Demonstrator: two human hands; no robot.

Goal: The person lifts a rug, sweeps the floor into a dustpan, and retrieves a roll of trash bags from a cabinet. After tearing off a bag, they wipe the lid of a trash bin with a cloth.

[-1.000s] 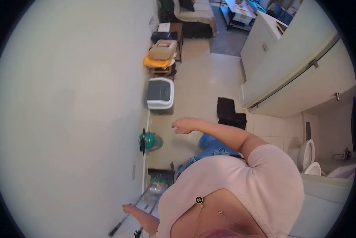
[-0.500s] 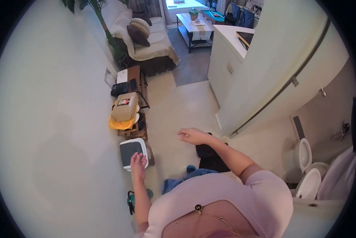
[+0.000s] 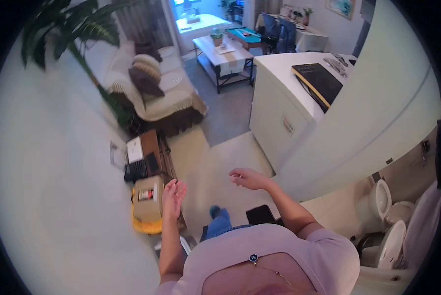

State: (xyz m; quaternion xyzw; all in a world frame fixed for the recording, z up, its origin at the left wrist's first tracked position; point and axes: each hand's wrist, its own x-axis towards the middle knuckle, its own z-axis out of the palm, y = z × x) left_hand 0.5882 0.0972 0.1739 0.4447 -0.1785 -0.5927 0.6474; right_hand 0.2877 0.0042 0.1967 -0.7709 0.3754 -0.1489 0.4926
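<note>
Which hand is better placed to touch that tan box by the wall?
Probably the left hand: it hangs open right beside the tan box. The right hand is empty too, but out over bare floor, farther from the box.

Floor (image 3: 215, 162): pale tiles near the wall, grey carpet further off.
Low wooden stand (image 3: 154, 147): set against the wall; a white box (image 3: 135, 149) and a black device (image 3: 134, 170) are carried.
Beige case (image 3: 147, 199): laid on a yellow item (image 3: 146, 227) beside the stand.
Black mat (image 3: 260, 214): spread on the tiles.
Coffee table (image 3: 224, 53): placed on the carpet; a potted plant (image 3: 217, 36) is borne.
</note>
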